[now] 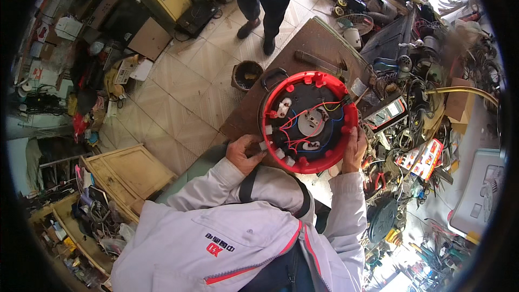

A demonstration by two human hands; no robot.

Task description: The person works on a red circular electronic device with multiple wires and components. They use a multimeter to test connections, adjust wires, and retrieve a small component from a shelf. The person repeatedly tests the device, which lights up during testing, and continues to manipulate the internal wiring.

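A round red appliance housing (350,112), open side up, rests tilted between my hands over the near end of the brown board. Its dark inside shows a round metal disc (311,123), red, blue and yellow wires, and white ceramic terminal blocks (284,107). Several white blocks line its near-left rim, and a black handle (273,77) juts from its far-left side. My left hand (244,154) is closed at the near-left rim, beside the white blocks. Around the right wall my right hand (354,150) is closed, thumb along the rim; the fingers underneath are hidden.
On the brown board (248,109) lies a hammer (319,61). A multimeter (388,113) sits to the right amid heaped cables and parts. A dark bin (247,74) stands on the tiled floor, with another person's legs (265,5) beyond. Wooden drawers (127,176) are at left.
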